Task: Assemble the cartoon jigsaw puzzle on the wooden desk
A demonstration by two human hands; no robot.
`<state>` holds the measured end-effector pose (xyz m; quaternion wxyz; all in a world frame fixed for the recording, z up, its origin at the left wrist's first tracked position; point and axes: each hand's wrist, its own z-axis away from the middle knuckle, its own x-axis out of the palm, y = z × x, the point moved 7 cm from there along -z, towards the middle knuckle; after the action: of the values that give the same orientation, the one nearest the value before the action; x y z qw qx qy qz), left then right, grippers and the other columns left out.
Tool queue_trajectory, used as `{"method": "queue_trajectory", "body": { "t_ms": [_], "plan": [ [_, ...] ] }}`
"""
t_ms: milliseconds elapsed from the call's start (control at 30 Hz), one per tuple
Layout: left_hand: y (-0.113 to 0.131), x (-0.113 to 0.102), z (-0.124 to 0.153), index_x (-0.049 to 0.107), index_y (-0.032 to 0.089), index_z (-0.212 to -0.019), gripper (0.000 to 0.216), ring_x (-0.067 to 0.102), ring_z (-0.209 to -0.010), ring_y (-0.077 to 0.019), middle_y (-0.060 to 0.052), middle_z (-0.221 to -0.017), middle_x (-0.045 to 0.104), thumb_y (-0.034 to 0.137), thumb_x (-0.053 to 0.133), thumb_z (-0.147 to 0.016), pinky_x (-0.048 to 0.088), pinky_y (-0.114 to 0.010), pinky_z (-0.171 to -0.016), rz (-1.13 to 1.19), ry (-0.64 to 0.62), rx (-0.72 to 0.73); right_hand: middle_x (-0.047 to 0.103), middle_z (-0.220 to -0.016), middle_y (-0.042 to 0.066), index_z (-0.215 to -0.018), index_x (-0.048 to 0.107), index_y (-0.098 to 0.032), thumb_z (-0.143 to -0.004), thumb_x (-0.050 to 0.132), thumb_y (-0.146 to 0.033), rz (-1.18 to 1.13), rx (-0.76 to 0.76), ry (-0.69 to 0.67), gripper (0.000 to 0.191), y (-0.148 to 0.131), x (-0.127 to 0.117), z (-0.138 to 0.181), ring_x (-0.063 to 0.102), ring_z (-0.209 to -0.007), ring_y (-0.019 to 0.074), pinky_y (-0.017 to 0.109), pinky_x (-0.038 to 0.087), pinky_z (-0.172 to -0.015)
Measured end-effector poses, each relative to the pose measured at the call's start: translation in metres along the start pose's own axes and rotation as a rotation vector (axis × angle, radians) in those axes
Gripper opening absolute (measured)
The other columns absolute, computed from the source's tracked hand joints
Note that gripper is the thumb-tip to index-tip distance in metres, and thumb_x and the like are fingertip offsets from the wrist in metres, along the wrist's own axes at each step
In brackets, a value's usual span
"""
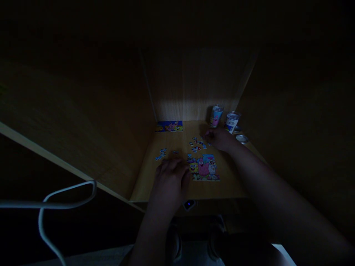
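Observation:
A partly assembled jigsaw puzzle point(203, 168) with cartoon figures lies on the wooden surface, its upper edge uneven. My left hand point(172, 175) rests at its left edge, fingers apart and slightly bent, with nothing visible in them. Beyond the puzzle is a cluster of loose puzzle pieces point(196, 149). My right hand point(219, 137) is at the right of this cluster with its fingers drawn together; whatever they hold, if anything, is too dark to make out. More loose pieces point(161, 154) lie left of my left hand, and a single piece point(175, 152) lies just past its fingers.
A cartoon picture strip point(169, 126) lies at the back left. Two clear cans, one with a pink figure point(216, 116) and one with a white label point(232, 121), stand at the back right near a round lid point(242, 139). Wooden walls enclose the surface; a white cable point(69, 205) hangs at left.

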<state>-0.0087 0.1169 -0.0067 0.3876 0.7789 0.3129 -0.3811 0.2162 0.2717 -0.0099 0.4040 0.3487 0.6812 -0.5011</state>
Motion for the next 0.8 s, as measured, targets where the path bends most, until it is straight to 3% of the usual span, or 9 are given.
{"method": "queue_trajectory", "body": {
  "t_ms": [300, 467, 667, 800],
  "plan": [
    [0.004, -0.006, -0.001, 0.073, 0.025, -0.102, 0.007, 0.064, -0.107, -0.0273, -0.004, -0.110, 0.074, 0.020, 0.068, -0.101, 0.049, -0.045, -0.099, -0.023, 0.017, -0.001, 0.082, -0.107, 0.008, -0.106, 0.079, -0.019, -0.102, 0.062, -0.028, 0.006, 0.027, -0.006, 0.020, 0.000, 0.001, 0.000, 0.076, -0.096, 0.0205, 0.027, 0.051, -0.082],
    [0.007, -0.006, 0.000, 0.070, 0.023, -0.092, 0.012, 0.066, -0.095, -0.0261, -0.004, -0.096, 0.073, 0.018, 0.065, -0.101, 0.049, -0.045, -0.094, -0.095, 0.007, -0.006, 0.082, -0.115, 0.009, -0.112, 0.079, -0.020, -0.100, 0.064, -0.025, 0.053, 0.079, -0.015, 0.020, 0.004, -0.002, 0.001, 0.076, -0.105, 0.0226, 0.028, 0.053, -0.087],
    [0.007, -0.006, 0.001, 0.067, 0.023, -0.090, 0.014, 0.066, -0.093, -0.0253, -0.004, -0.094, 0.072, 0.018, 0.064, -0.102, 0.049, -0.044, -0.092, -0.113, 0.003, -0.004, 0.082, -0.116, 0.008, -0.121, 0.077, -0.022, -0.103, 0.062, -0.035, 0.010, 0.042, -0.068, 0.027, 0.009, 0.007, 0.001, 0.077, -0.104, 0.0233, 0.030, 0.054, -0.087],
    [0.007, -0.005, 0.001, 0.067, 0.023, -0.091, 0.013, 0.066, -0.094, -0.0255, -0.004, -0.095, 0.072, 0.017, 0.063, -0.102, 0.049, -0.043, -0.092, -0.116, 0.002, 0.000, 0.082, -0.116, 0.009, -0.117, 0.077, -0.021, -0.106, 0.054, -0.028, 0.024, 0.019, -0.036, 0.026, 0.009, 0.004, 0.000, 0.076, -0.104, 0.0217, 0.029, 0.053, -0.088]
  ]
}}
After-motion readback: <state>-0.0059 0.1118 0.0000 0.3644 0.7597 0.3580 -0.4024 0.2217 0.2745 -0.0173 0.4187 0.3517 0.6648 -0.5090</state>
